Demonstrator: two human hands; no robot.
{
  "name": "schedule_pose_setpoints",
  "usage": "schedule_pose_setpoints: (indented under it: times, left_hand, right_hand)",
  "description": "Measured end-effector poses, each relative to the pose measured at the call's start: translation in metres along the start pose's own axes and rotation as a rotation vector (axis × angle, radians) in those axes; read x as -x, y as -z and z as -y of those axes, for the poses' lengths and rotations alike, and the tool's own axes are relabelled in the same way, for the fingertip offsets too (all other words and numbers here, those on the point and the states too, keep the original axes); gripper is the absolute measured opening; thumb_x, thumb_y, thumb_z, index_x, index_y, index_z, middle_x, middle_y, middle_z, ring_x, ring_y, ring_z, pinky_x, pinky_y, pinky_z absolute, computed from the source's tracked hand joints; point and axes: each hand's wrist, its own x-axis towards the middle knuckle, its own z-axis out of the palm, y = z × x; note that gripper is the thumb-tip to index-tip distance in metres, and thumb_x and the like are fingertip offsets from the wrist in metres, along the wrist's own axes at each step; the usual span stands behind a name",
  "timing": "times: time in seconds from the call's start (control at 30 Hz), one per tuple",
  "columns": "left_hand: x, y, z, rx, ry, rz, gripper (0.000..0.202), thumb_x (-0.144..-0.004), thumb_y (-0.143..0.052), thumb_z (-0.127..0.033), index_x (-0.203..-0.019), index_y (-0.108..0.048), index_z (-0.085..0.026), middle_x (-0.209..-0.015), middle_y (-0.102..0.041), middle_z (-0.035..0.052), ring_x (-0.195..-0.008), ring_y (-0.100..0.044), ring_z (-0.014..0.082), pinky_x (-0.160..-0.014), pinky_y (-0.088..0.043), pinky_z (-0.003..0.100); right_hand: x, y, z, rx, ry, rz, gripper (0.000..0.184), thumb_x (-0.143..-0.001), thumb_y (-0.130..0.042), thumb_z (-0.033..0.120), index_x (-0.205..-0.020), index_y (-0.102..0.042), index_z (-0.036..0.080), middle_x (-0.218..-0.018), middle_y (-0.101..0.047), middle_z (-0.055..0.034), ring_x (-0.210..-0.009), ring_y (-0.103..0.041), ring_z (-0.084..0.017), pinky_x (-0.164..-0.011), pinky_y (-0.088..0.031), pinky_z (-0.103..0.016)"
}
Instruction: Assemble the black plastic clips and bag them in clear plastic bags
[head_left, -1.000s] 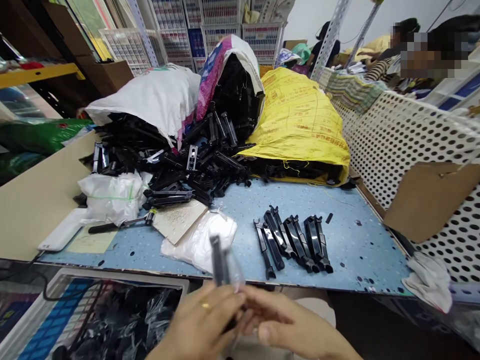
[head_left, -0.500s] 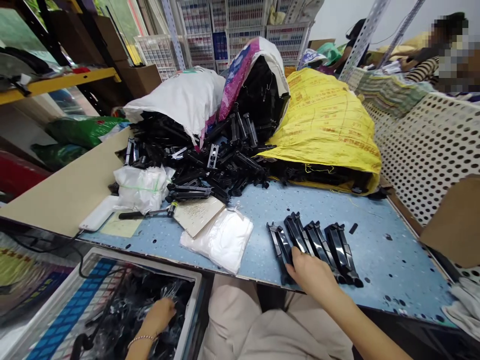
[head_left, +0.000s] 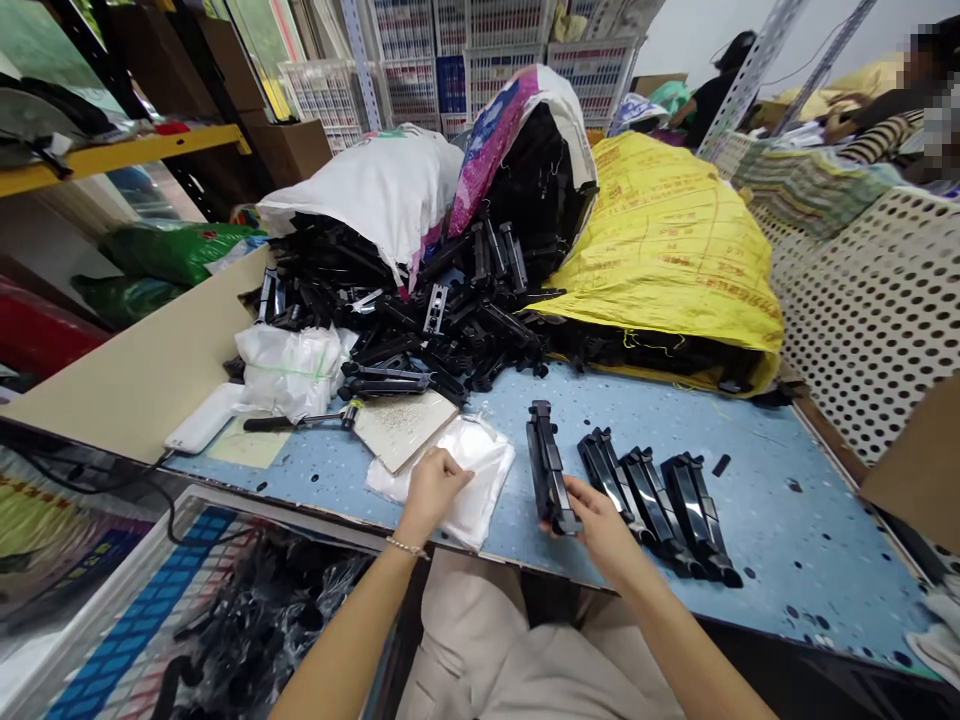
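White plastic forms the crate (head_left: 112, 600) at the lower left of the frame, which holds dark parts in clear wrapping (head_left: 247, 610). Left of centre, a hammer (head_left: 266, 424) lies on the blue table (head_left: 787, 540), its head near a pale board (head_left: 405, 425). Just right of that, the left hand (head_left: 435, 485) rests on a stack of clear bags (head_left: 480, 470), its fingers bent and the thumb close to the forefinger; whether it has pinched a bag cannot be told.

Right of the middle, the right hand (head_left: 596, 515) is closed around the near end of a black plastic part (head_left: 547, 460). The part is long, narrow and glossy, with a stepped edge and a blunt far end, and it points up the frame, leaning slightly left. Just beside that hand, similar black parts (head_left: 697, 520) lie in a slanted row, towards the lower right.
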Motion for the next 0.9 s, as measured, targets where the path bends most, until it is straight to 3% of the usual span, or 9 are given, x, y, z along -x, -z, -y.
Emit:
schedule_pose_setpoints:
  times: [0.13,0.23,0.37,0.47,0.57,0.63,0.77,0.83,0.9]
  left_hand:
    - [-0.002,0.012,0.011,0.154,0.060,0.018,0.026,-0.079,-0.058,-0.037,-0.063,-0.054,-0.016,-0.055,-0.052,-0.0033,-0.051,-0.051,0.0103,-0.052,-0.043,0.022]
    - [0.000,0.008,0.012,0.192,0.069,0.022,0.020,-0.078,-0.058,-0.033,-0.069,-0.054,-0.016,-0.057,-0.056,-0.0021,-0.051,-0.053,0.0106,-0.050,-0.043,0.021]
    - [0.002,0.006,0.008,0.147,0.026,0.001,0.007,-0.080,-0.055,-0.023,-0.076,-0.055,-0.016,-0.061,-0.059,-0.0009,-0.054,-0.056,0.0126,-0.053,-0.047,0.024]
    - [0.004,0.011,0.002,0.064,-0.060,0.001,0.012,-0.079,-0.051,-0.011,-0.077,-0.061,-0.017,-0.084,-0.067,0.0067,-0.084,-0.063,0.0195,-0.080,-0.051,0.035]
    - [0.003,0.015,-0.004,-0.008,-0.135,0.033,0.026,-0.078,-0.047,-0.003,-0.087,-0.067,-0.017,-0.111,-0.066,0.0112,-0.110,-0.056,0.0251,-0.102,-0.040,0.046]
    - [0.001,0.017,-0.006,-0.035,-0.159,0.055,0.036,-0.077,-0.045,-0.001,-0.102,-0.066,-0.015,-0.121,-0.062,0.0126,-0.117,-0.053,0.0252,-0.106,-0.038,0.047]
    - [0.003,0.021,-0.007,-0.064,-0.209,0.055,0.052,-0.079,-0.042,-0.001,-0.128,-0.054,-0.014,-0.135,-0.052,0.0135,-0.126,-0.048,0.0228,-0.110,-0.038,0.042]
    - [0.014,0.024,-0.012,-0.069,-0.256,0.041,0.056,-0.081,-0.040,-0.002,-0.135,-0.048,-0.017,-0.139,-0.049,0.0119,-0.129,-0.046,0.0219,-0.111,-0.037,0.041]
    - [0.031,0.025,-0.022,-0.061,-0.325,0.057,0.059,-0.084,-0.038,-0.003,-0.140,-0.042,-0.021,-0.141,-0.047,0.0108,-0.132,-0.044,0.0216,-0.111,-0.037,0.042]
  right_hand:
    - [-0.014,-0.032,0.012,-0.316,0.021,0.107,0.034,-0.070,-0.076,0.046,-0.087,-0.062,0.019,-0.082,-0.070,-0.0037,-0.085,-0.069,-0.024,-0.068,-0.052,-0.030]
    - [-0.029,-0.058,0.014,-0.488,0.013,0.174,0.031,-0.071,-0.076,0.044,-0.079,-0.061,0.018,-0.081,-0.070,-0.0047,-0.095,-0.068,-0.026,-0.078,-0.052,-0.034]
    - [-0.044,-0.076,0.007,-0.441,0.043,0.162,0.033,-0.071,-0.075,0.046,-0.080,-0.062,0.017,-0.081,-0.071,-0.0062,-0.089,-0.068,-0.024,-0.083,-0.051,-0.037]
    - [-0.044,-0.071,0.002,-0.300,0.130,0.048,0.036,-0.070,-0.076,0.045,-0.088,-0.064,0.017,-0.083,-0.070,-0.0027,-0.084,-0.065,-0.020,-0.080,-0.050,-0.032]
    - [-0.027,-0.055,-0.003,-0.267,0.132,0.030,0.035,-0.073,-0.073,0.046,-0.092,-0.065,0.018,-0.082,-0.068,-0.0012,-0.077,-0.062,-0.017,-0.072,-0.049,-0.028]
    - [-0.009,-0.042,-0.008,-0.327,0.009,0.136,0.035,-0.077,-0.070,0.046,-0.094,-0.065,0.017,-0.077,-0.066,-0.0018,-0.065,-0.059,-0.015,-0.060,-0.048,-0.026]
    - [0.015,-0.029,-0.026,-0.560,-0.357,0.488,0.037,-0.081,-0.067,0.046,-0.096,-0.065,0.012,-0.066,-0.057,0.0005,-0.049,-0.048,-0.006,-0.044,-0.039,-0.015]
    - [0.014,-0.030,-0.035,-0.631,-0.427,0.593,0.039,-0.082,-0.065,0.047,-0.097,-0.064,0.011,-0.061,-0.051,0.0031,-0.046,-0.042,-0.004,-0.041,-0.036,-0.011]
    - [0.008,-0.035,-0.041,-0.630,-0.391,0.590,0.040,-0.082,-0.064,0.048,-0.096,-0.064,0.010,-0.060,-0.047,0.0044,-0.044,-0.036,-0.003,-0.039,-0.033,-0.010]
